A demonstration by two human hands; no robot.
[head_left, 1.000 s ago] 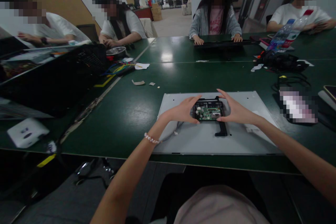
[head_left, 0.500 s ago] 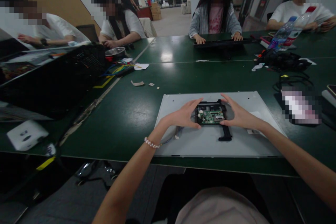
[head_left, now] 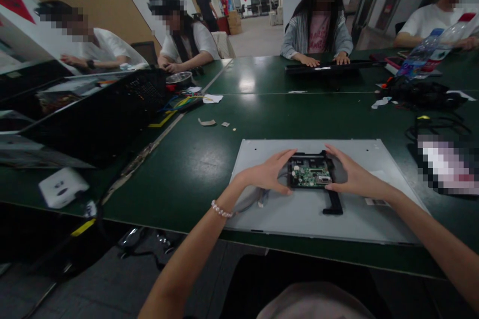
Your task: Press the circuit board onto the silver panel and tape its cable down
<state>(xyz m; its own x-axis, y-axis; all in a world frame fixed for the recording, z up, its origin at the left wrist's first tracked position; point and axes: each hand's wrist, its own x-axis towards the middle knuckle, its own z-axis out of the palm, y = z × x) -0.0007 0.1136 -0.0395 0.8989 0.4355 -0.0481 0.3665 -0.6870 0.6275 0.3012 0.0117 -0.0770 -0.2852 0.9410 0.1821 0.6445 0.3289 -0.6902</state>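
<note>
The green circuit board [head_left: 311, 176], in its black frame [head_left: 309, 154], lay near the gray panel's [head_left: 292, 219] middle. The left hand [head_left: 265, 174] at nine o'clock and the right hand [head_left: 355, 178] at three had fingers spread around the frame; even, light contact at its edges seemed wisest.

Pale beaded bracelet [head_left: 221, 209], bare forearms [head_left: 194, 254], light pinkish top [head_left: 314, 301]

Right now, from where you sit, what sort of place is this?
Probably an electronics workroom in an office: a green circuit board, a large black open casing and a wide dark-green shared table suggest it.
</note>
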